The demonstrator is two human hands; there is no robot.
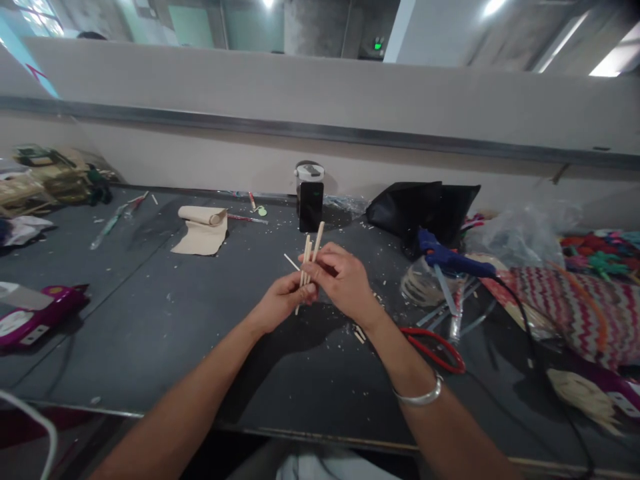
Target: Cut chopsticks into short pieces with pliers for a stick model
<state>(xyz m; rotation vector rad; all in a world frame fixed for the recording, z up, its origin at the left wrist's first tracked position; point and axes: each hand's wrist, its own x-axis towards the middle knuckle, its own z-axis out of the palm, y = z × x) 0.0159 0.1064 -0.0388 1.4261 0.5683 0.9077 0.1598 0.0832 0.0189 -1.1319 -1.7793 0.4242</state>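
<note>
Several thin pale wooden sticks (pixel 319 239) stand roughly upright between my two hands over the middle of the dark table. My left hand (pixel 286 299) pinches their lower part, with the stick ends showing below the fingers. Higher up, the fingers of my right hand (pixel 343 277) close on the sticks, and one stick leans to the right of the others. The fingertips of both hands nearly meet. Another thin white stick (pixel 291 262) shows just left of the bundle. A silver bracelet circles my right wrist.
A black phone (pixel 311 207) leans on a white-topped container beyond my hands. Rolled tan paper (pixel 203 230) lies left. To the right are a blue glue gun (pixel 450 259), red-handled tool (pixel 437 350), black bag (pixel 415 210) and cable. Purple power strip (pixel 37 313) lies far left.
</note>
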